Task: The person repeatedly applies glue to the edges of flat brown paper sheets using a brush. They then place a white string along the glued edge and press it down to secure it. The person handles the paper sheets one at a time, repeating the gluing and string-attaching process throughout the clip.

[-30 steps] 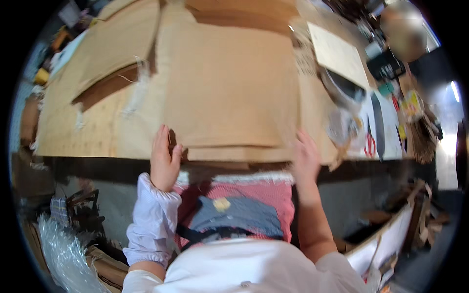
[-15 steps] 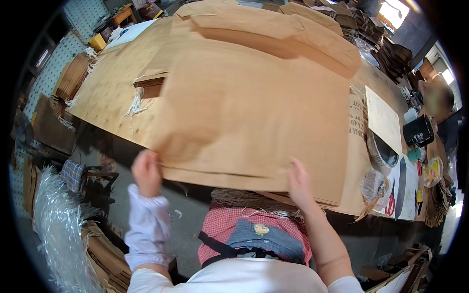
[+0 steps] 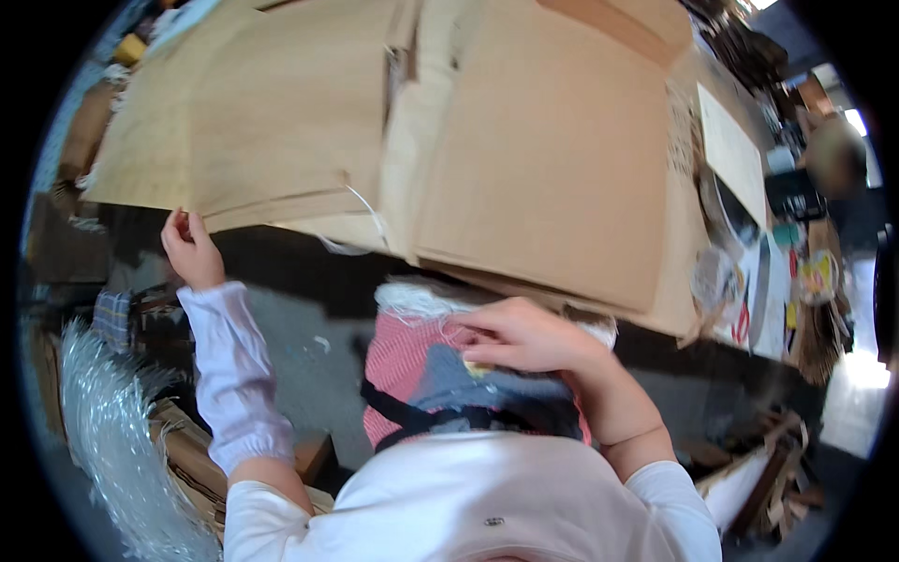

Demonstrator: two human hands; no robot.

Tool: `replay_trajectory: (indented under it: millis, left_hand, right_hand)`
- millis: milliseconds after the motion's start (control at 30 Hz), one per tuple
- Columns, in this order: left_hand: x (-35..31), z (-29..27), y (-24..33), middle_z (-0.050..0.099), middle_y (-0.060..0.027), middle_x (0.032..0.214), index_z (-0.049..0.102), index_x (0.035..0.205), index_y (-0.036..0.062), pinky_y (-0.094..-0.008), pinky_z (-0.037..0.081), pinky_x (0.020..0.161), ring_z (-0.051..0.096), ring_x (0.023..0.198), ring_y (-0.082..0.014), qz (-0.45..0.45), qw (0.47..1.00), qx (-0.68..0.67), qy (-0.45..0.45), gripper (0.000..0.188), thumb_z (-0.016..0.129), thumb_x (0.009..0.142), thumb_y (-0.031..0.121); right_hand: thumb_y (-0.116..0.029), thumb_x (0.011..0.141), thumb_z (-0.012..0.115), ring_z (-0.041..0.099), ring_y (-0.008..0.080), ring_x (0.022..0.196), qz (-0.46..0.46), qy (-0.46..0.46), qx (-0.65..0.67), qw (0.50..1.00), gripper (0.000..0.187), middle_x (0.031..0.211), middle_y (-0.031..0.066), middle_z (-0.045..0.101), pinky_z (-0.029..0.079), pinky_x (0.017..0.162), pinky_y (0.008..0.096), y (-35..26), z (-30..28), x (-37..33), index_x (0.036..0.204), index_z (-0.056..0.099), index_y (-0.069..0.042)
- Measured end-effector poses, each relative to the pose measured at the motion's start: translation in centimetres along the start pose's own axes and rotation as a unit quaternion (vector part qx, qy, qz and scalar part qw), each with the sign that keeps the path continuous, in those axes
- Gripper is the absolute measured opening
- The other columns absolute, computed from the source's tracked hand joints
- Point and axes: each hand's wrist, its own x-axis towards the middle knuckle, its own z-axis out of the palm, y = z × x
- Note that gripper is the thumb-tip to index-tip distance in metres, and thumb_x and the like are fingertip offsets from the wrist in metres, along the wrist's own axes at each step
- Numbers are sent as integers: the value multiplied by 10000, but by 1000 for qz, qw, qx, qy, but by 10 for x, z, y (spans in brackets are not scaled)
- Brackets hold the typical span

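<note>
My left hand (image 3: 194, 251), in a pale lavender sleeve cover, pinches the near left corner of a large flat brown paper bag (image 3: 290, 103) on the table. A white cord (image 3: 367, 208) lies over that bag's near edge and loops below it. Over my lap, my right hand (image 3: 529, 335) is bent, its thumb and forefinger apart beside a bundle of white strings (image 3: 417, 300). Anything small between those fingers is too blurred to see. A stack of brown paper sheets (image 3: 552, 140) lies to the right of the bag.
The wooden table (image 3: 140, 173) has a dark gap below its near edge. On its right side are a white board (image 3: 730, 150), red scissors (image 3: 742, 323), a clear plastic tub (image 3: 714, 276) and a black container (image 3: 794, 194). Shiny plastic strands (image 3: 117, 440) stand at lower left. A person (image 3: 838, 169) is at far right.
The brown paper bag has moved left off the stack and now lies flat. My left hand went left with its corner; my right hand let go and came down to the strings at my lap.
</note>
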Motion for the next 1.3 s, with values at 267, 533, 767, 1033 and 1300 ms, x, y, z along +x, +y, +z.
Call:
replay_trajectory:
  millis: [267, 533, 767, 1033, 1300]
  left_hand:
    - [-174, -9, 186, 554, -93, 664, 640, 709, 65, -391, 449, 581, 562, 656, -274, 270, 802, -221, -485, 84, 670, 631, 77]
    - [-221, 43, 195, 551, -63, 735, 676, 790, 82, -369, 454, 659, 552, 753, -254, 382, 703, -205, -564, 140, 626, 671, 136]
    - [-213, -1, 173, 629, -86, 836, 654, 822, 65, -375, 478, 712, 582, 790, -283, 261, 716, -184, -621, 160, 644, 671, 117]
    - [-195, -25, 170, 625, -182, 781, 626, 882, 38, -446, 484, 708, 605, 811, -369, 135, 622, -47, -770, 161, 605, 772, 153]
    - [-158, -39, 186, 586, -164, 1054, 573, 767, 27, -411, 435, 770, 543, 965, -336, 256, 768, -24, -586, 115, 622, 688, 96]
  right_hand:
    - [2, 715, 635, 562, 320, 955, 528, 339, -511, 587, 484, 1021, 136, 564, 465, 795, 380, 40, -88, -255, 1182, 568, -110]
    - [29, 792, 630, 594, 221, 859, 326, 482, -469, 665, 321, 970, 84, 599, 482, 726, 319, 59, -86, -280, 1098, 589, -59]
    - [-19, 801, 677, 500, 65, 538, 110, 776, -77, 616, 70, 671, 21, 576, 390, 503, 185, 16, -46, -205, 824, 612, -10]
    - [15, 812, 640, 579, 102, 738, -4, 653, 95, 751, 64, 828, 75, 657, 456, 686, 235, -9, -13, -75, 866, 675, 11]
    - [-113, 861, 644, 491, 64, 505, 87, 596, 121, 789, 136, 606, 6, 563, 369, 458, 196, -21, -18, -17, 841, 672, 18]
